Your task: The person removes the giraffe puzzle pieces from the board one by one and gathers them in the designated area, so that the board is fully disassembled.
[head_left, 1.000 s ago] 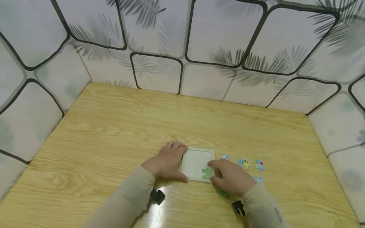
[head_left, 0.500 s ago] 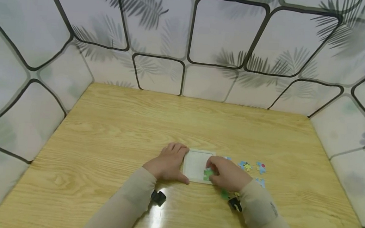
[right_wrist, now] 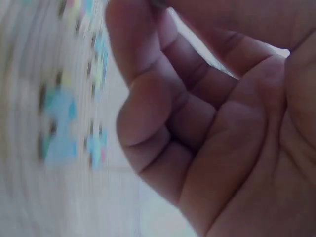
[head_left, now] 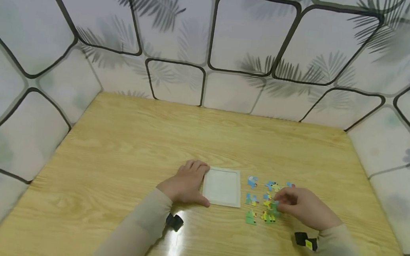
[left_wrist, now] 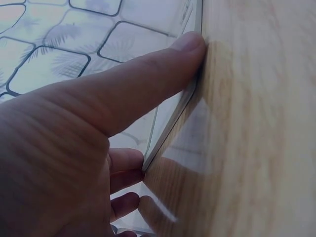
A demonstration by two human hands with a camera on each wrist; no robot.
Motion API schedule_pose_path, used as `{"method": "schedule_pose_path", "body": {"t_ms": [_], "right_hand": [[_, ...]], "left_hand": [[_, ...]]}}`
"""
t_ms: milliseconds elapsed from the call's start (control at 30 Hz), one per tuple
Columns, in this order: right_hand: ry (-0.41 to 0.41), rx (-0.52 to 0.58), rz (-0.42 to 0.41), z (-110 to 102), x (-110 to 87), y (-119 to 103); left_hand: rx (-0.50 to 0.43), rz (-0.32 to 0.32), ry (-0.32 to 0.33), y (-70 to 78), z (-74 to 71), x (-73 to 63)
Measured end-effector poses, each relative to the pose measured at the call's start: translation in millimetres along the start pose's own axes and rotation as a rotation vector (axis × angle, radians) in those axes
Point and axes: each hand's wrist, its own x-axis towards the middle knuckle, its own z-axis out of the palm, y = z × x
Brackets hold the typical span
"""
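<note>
A pale square puzzle tray (head_left: 222,186) lies flat on the wood table, with no pieces inside its rim. My left hand (head_left: 186,184) rests at its left side, fingers by the far corner and thumb by the near one. In the left wrist view the straight thumb (left_wrist: 148,74) touches the tray's edge. Over on the right, my right hand (head_left: 304,206) pinches a green jigsaw piece (head_left: 274,207) above the loose pieces. That piece is blurred in the head view; the curled fingers hide it in the right wrist view.
Several loose jigsaw pieces (head_left: 251,199) in blue, yellow and green lie in rough rows right of the tray. A light blue piece (right_wrist: 59,126) shows blurred in the right wrist view. Patterned cloth walls (head_left: 247,39) enclose the table's back and sides.
My right hand has lifted the green jigsaw piece out of the tray's near right corner and carried it right, over the loose pieces. The left hand has stayed at the tray.
</note>
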Motion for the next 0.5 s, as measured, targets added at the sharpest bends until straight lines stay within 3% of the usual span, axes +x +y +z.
{"method": "schedule_pose_path", "body": {"t_ms": [267, 500], "right_hand": [[-0.030, -0.058, 0.054, -3.4, -17.5, 16.2], [0.009, -0.178, 0.106, 3.6, -14.8, 13.4]], "left_hand": [[-0.012, -0.020, 0.001, -4.8, -3.7, -4.0], [-0.011, -0.018, -0.002, -6.4, -2.7, -3.5]]}}
